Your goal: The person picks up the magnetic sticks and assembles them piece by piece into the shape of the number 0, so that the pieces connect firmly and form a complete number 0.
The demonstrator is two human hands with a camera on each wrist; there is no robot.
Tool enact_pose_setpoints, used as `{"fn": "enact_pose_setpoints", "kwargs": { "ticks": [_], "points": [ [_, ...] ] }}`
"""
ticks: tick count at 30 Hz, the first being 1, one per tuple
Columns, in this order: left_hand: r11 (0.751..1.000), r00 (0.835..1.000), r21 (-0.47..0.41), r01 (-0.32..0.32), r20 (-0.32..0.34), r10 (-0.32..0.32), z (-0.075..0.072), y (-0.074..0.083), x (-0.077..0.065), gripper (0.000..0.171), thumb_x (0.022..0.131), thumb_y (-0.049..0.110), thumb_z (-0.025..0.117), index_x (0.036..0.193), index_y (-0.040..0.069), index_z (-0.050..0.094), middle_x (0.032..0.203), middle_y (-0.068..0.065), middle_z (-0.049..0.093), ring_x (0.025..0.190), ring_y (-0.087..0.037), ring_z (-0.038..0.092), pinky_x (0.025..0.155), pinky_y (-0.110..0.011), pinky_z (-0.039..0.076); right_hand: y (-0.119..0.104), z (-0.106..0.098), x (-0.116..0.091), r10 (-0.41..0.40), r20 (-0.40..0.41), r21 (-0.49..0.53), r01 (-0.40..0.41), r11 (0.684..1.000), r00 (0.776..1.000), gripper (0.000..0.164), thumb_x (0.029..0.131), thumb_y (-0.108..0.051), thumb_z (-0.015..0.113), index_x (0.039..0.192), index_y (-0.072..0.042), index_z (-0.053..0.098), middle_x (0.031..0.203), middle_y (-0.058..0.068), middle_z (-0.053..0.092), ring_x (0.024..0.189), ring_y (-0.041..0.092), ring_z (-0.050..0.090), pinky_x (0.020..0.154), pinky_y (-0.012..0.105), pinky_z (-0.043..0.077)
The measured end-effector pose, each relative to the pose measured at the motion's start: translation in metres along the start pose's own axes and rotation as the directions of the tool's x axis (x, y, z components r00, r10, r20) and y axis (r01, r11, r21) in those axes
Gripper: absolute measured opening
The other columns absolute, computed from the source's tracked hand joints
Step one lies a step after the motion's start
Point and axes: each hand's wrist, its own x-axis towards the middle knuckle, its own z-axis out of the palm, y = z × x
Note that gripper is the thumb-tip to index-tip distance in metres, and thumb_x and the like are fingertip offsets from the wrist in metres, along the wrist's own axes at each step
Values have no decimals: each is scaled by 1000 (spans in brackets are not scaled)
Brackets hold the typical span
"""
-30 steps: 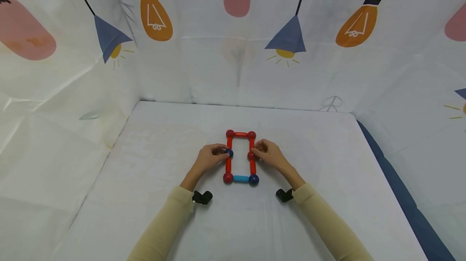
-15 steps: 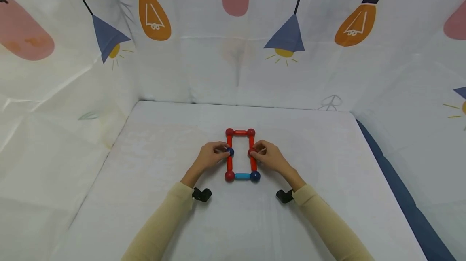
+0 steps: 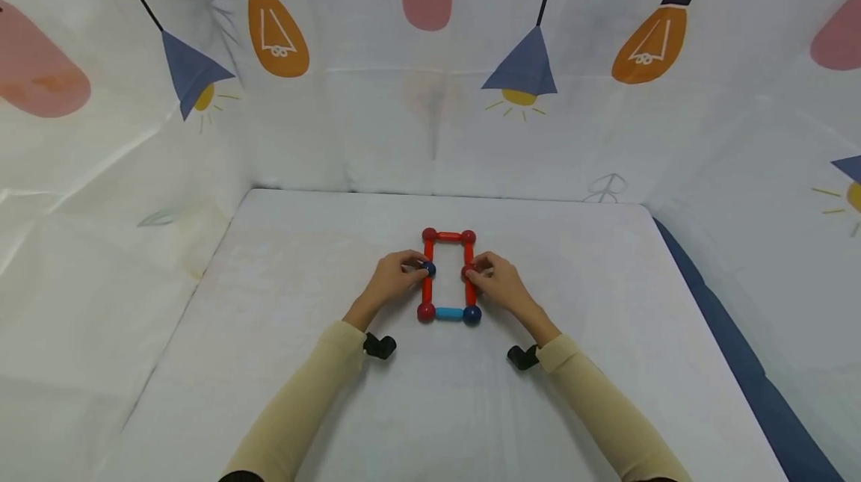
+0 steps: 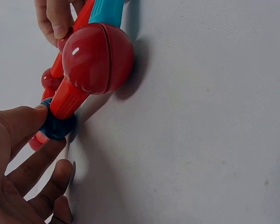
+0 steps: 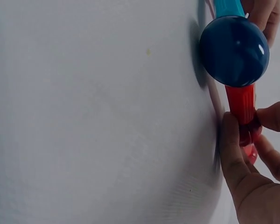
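A rectangle of toy building rods and balls (image 3: 448, 313) lies lengthwise before me on the white table. Its side rods and far rod are red, and the near rod is light blue. My left hand (image 3: 395, 276) pinches the dark blue ball (image 4: 58, 125) midway along the left side between thumb and fingers. Opposite it, my right hand (image 3: 501, 284) pinches the red ball (image 5: 250, 132) midway along the right side. A large red ball (image 3: 427, 312) forms the near left corner, a dark blue ball (image 3: 472, 315) the near right. Two red balls make the far corners.
The white tabletop (image 3: 303, 243) surrounds the rectangle. Behind it hangs a white sheet (image 3: 377, 123) printed with lamps and bulbs. Dark blue cloth (image 3: 733, 347) shows along the right table edge. A black wrist device (image 3: 380, 347) sits on each wrist.
Both hands and the rectangle between them have shifted away from me and slightly right. Each hand keeps its pinch on the same ball. The head view has turned a little.
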Motion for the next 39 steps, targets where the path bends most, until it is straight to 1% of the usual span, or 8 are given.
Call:
{"fn": "enact_pose_setpoints", "kwargs": {
  "ticks": [6,8,13,18,27,34,39],
  "points": [
    [1000,1000,5,25,3,-25,2,6,6,28,98,21,71,125,12,70,122,-11,72,113,-30,64,99,-44,55,3,-2,8,-5,-6,-4,5,1000,1000,33,100,-26,67,125,-5,62,121,17,69,98,27,66,74,32,59],
    [999,999,9,32,1,-32,2,6,7,28,98,21,70,124,12,70,123,-11,72,114,-30,64,100,-44,55,3,-3,10,-3,8,7,3,1000,1000,33,101,-26,66,126,-4,62,122,17,68,99,28,66,74,32,59],
    [1000,1000,14,26,-5,-26,0,7,8,27,98,20,70,124,11,70,123,-12,72,116,-33,65,102,-48,53,3,-3,14,27,42,32,-28,999,999,34,101,-26,65,128,-5,61,123,17,67,100,29,66,74,32,60],
    [1000,1000,19,20,-9,-20,1,8,10,28,99,20,69,125,10,69,125,-13,71,119,-33,64,104,-49,51,2,-5,16,40,44,24,-41,999,998,34,101,-26,66,128,-5,61,123,16,68,101,28,66,74,32,61],
    [1000,999,25,18,-33,-17,4,10,14,29,99,21,69,126,11,68,126,-13,71,118,-33,64,103,-49,52,1,-10,19,58,55,26,-60,998,997,36,101,-28,66,130,-7,61,120,15,68,94,25,68,74,32,61],
    [999,999,38,21,-27,-20,4,8,13,30,99,22,69,127,12,68,125,-12,72,117,-32,65,102,-48,53,2,-12,17,60,69,28,-62,998,996,37,101,-28,67,131,-7,61,122,15,68,96,26,67,76,32,61],
    [999,999,39,23,-29,-22,2,5,12,36,99,24,69,132,12,66,122,-11,73,115,-32,67,100,-46,54,5,-16,16,41,68,24,-43,999,997,37,101,-28,66,130,-6,61,123,16,68,100,28,68,77,33,61]
  ]
}}
